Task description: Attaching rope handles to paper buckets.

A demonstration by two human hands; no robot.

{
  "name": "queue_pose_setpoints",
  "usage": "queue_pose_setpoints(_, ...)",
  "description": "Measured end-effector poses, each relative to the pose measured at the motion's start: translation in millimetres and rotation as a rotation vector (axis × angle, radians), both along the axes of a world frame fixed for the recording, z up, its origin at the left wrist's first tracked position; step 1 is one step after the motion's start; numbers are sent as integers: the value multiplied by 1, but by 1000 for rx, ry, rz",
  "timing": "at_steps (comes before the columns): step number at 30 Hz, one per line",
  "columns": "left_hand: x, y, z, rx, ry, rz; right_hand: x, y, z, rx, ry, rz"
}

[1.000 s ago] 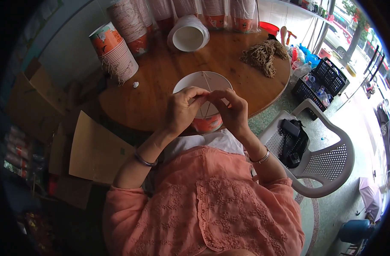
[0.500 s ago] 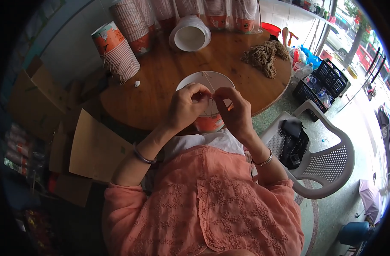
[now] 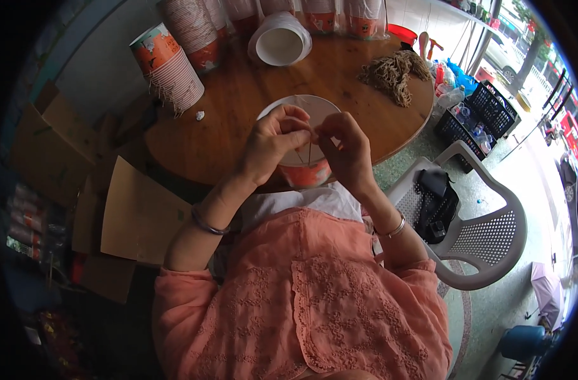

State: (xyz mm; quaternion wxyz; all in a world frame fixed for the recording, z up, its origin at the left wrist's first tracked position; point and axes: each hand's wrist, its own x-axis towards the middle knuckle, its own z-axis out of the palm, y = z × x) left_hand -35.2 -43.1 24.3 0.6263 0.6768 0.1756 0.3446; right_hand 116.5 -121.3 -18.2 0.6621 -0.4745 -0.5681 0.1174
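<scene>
At the near edge of the round table stands a paper bucket (image 3: 307,177), white inside with orange patterned sides. Above its opening my left hand (image 3: 268,147) is closed in a pinch on thin tan string (image 3: 310,154). My right hand (image 3: 350,154) pinches the string too, its fingertips almost meeting those of my left hand. Strands run down from the fingers toward the bucket's near rim. The exact crossing of the string is hidden by my fingers.
A stack of paper buckets (image 3: 180,84) with strings hanging from them stands at the left of the wooden table (image 3: 238,104). Wrapped bucket stacks (image 3: 320,20) line the back. A twine heap (image 3: 398,74) lies right. Beside me are a grey plastic chair (image 3: 491,244) and an open cardboard box (image 3: 140,212).
The bucket and table sit slightly higher in the picture. My fingers have shifted a little over the bucket, and both hands keep pinching the string.
</scene>
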Motion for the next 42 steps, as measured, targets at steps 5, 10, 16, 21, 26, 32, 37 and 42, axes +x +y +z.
queue_pose_setpoints(5, -3, 3, 6, -513, -82, -77, -3, 5, -3, -11, 182, 128)
queue_pose_setpoints(10, -4, 1, 7, -515, -90, -96, 2, 1, -1, 21, 95, 157)
queue_pose_setpoints(16, -1, 0, 6, -423, -103, -104, 12, -2, 11, 101, -95, 95)
queue_pose_setpoints(21, -1, -1, 6, -392, -83, -107, 12, -5, 17, 264, -371, -82)
queue_pose_setpoints(26, -4, -12, 6, -144, -64, -36, 12, -6, 17, 274, -340, -129)
queue_pose_setpoints(32, -10, -7, -5, 185, 50, 81, 12, -4, 16, 128, -137, -10)
queue_pose_setpoints(37, -18, -17, 3, 301, 231, 97, 15, 2, 16, 15, -4, 99)
queue_pose_setpoints(42, -24, -20, 0, 363, 242, 95, 13, 2, 30, -107, 41, 259)
